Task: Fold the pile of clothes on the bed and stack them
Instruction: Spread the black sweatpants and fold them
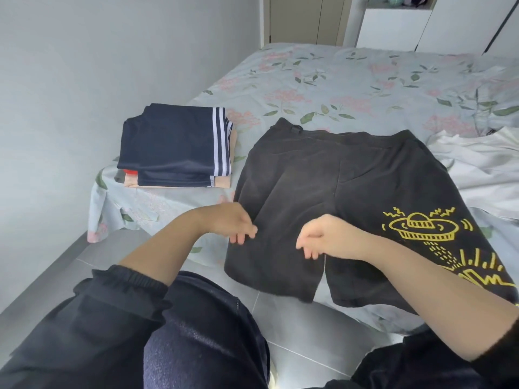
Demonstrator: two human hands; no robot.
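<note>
A pair of black shorts with a yellow drawing on one leg lies spread flat on the bed, legs hanging toward me over the edge. My left hand hovers over the left leg, fingers loosely bent and holding nothing. My right hand hangs above the crotch seam with relaxed fingers, also holding nothing. To the left sits a stack of folded clothes, a navy piece with white stripes on top, peach and red layers beneath. Crumpled white clothing lies at the right.
The bed has a pale floral sheet and runs back to a wall with cupboards. A grey wall stands close on the left. Grey floor tiles show below the bed edge between my arms.
</note>
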